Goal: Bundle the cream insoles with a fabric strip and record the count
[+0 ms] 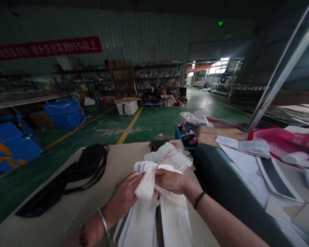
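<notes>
Two long stacks of white strip-shaped panels [141, 224] lie side by side on the table, pointing away from me. Across their upper part a thin white cloth strip [147, 181] is gathered and crossed. My left hand [127, 190] is closed on the strip's left side, with a silver bangle at the wrist. From the right, my right hand [171, 181] pinches the same strip between its fingers; a dark band circles that wrist. Just beyond the panels, a bundle of white sheets [170, 154] lies loosely fanned. Some fingertips are hidden behind the cloth.
A black bag with straps [86, 168] lies on the tan tabletop [74, 219] at left. A dark grey roll [221, 181] borders a right-hand surface with papers [243, 159] and pink plastic [275, 142]. Behind stand a blue crate [179, 133] and a metal post [280, 68].
</notes>
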Demonstrator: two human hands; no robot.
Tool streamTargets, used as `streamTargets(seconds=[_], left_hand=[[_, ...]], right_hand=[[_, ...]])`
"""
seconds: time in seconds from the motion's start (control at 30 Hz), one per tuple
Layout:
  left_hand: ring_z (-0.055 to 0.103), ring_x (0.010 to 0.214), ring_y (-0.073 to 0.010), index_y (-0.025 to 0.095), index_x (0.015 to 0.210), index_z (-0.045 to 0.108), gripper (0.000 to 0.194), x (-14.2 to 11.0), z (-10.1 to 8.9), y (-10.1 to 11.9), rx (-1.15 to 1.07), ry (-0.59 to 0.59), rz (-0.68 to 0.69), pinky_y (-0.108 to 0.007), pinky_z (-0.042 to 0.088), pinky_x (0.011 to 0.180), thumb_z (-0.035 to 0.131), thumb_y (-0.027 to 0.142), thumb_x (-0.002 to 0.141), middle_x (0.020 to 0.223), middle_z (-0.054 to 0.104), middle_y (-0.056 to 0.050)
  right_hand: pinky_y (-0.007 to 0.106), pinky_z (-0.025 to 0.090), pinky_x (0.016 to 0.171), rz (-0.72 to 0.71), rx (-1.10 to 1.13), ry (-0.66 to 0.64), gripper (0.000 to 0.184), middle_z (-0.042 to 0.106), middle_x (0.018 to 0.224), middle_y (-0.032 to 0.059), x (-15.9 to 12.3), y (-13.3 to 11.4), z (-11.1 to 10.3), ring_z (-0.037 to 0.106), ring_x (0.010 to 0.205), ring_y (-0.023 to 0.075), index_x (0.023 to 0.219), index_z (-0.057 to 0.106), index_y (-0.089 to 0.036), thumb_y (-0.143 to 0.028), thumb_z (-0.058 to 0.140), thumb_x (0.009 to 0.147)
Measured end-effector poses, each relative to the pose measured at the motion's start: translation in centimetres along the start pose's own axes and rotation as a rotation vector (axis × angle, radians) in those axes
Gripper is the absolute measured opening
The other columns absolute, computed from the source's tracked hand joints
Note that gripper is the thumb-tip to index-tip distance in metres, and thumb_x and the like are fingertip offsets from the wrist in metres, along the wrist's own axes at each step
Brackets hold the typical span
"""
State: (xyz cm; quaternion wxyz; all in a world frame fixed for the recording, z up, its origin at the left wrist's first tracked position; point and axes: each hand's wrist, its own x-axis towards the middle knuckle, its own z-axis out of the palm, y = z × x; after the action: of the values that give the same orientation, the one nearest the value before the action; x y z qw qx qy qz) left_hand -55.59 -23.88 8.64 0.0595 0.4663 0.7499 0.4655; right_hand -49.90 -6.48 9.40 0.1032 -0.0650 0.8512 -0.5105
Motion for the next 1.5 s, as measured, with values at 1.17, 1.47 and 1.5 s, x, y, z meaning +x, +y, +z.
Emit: streamTargets(seconds=[1.17,1.47,1.5], left_hand=[[0.022,0.041,-0.0053,0.020,0.052,0.030,0.053,0.1,2.8,-0.6,-1.076,0.276,-0.692,-0.020,0.036,0.048,0.061,0.059,0.070,0.045,0.024,0.009],[0.021,0.043,-0.0049,0.020,0.049,0.028,0.060,-1.7,2.1,-1.9,-1.006,0.391,-0.880,-0.020,0.033,0.045,0.070,0.063,0.056,0.046,0.023,0.009],[0.022,0.043,-0.0051,0.020,0.049,0.028,0.060,-1.9,2.3,-2.2,-0.997,0.412,-0.892,-0.020,0.033,0.045,0.071,0.062,0.056,0.046,0.024,0.009]], right_hand=[[0.018,0.031,0.041,0.056,1.308,0.662,0.051,0.019,0.045,-0.0126,-2.2,1.5,3.5,0.017,0.039,0.0043,0.058,0.030,-0.021,-0.052,0.069,0.067],[0.019,0.027,0.033,0.179,0.974,0.592,0.059,0.021,0.038,-0.0124,-4.4,5.6,2.2,0.018,0.032,0.0032,0.052,0.027,-0.022,-0.068,0.062,0.063],[0.019,0.026,0.033,0.181,0.969,0.596,0.060,0.020,0.038,-0.0125,-4.4,6.5,2.4,0.018,0.032,0.0033,0.052,0.026,-0.022,-0.070,0.060,0.063]])
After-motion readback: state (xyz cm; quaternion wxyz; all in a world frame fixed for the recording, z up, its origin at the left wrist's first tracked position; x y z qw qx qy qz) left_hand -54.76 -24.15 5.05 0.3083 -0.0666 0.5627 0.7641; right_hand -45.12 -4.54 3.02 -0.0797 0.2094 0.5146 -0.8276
